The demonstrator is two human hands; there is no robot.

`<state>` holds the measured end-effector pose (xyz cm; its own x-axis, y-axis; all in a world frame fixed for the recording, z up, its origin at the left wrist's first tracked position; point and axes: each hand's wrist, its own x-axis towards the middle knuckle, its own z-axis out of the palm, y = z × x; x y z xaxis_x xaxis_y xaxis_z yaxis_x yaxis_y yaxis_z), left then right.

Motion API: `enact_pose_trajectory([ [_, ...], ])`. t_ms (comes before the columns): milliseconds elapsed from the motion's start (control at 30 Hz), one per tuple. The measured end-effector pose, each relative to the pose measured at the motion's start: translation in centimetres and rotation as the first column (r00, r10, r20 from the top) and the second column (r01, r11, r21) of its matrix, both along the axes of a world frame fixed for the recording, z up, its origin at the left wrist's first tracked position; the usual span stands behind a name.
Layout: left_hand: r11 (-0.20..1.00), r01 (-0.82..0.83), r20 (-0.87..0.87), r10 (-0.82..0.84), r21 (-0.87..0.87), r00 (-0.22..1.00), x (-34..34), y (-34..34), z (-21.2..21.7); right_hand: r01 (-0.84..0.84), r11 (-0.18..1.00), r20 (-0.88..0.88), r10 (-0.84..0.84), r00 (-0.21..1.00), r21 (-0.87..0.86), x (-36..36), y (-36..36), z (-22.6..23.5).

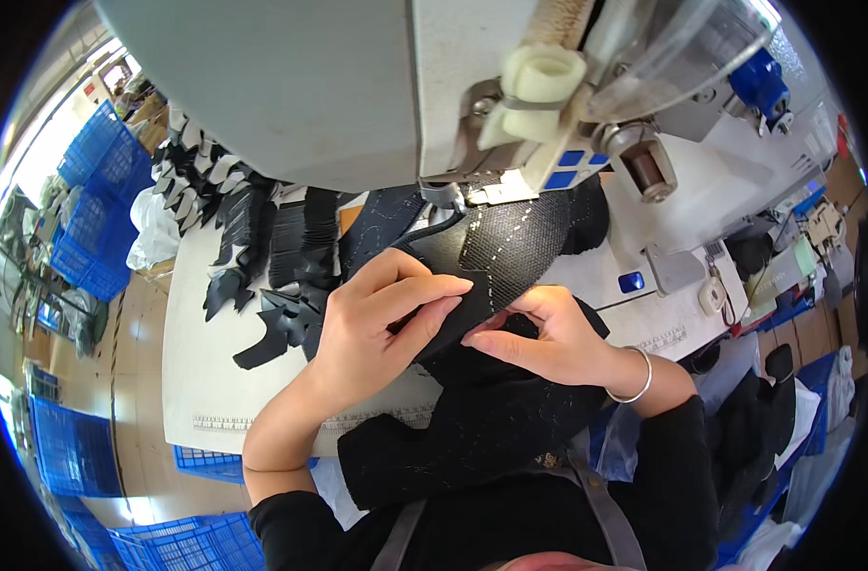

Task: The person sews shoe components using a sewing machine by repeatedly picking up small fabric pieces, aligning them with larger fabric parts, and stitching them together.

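A black textured piece with dashed white lines lies beneath the presser foot of a sewing machine. My left hand pinches a smooth black strip along the near edge of that piece between thumb and index finger. To its right, my right hand grips the same near edge, its thumb in front and some fingers tucked out of sight underneath. Dark fabric hangs from the work over the table's front edge onto my lap.
Stacks of cut black pieces stand on the white table at left. Printed rulers run along its front. Blue crates stand at left. A brown thread bobbin sits on the machine, right.
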<state>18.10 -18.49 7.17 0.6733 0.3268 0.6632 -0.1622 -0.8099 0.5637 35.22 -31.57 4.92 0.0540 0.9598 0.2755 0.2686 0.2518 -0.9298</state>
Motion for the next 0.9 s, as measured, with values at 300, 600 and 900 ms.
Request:
enact_pose_trajectory([
  [300, 0.995, 0.028, -0.020, -0.026, 0.097, 0.999, 0.2, 0.1, -0.1, -0.036, 0.999, 0.059, 0.038, 0.998, -0.032, 0.3, -0.3, 0.1],
  [600, 0.996, 0.028, -0.023, -0.026, 0.082, 0.999, 0.1, 0.3, -0.2, -0.016, 1.000, 0.010, 0.017, 1.000, -0.012, -0.2, 0.2, 0.0],
  [900, 0.814, -0.362, 0.028, 0.393, 0.453, 0.919, 0.6, 0.4, 2.3, 0.063, 0.970, -0.229, -0.118, 0.966, -0.234, -0.2, -0.5, 0.8],
])
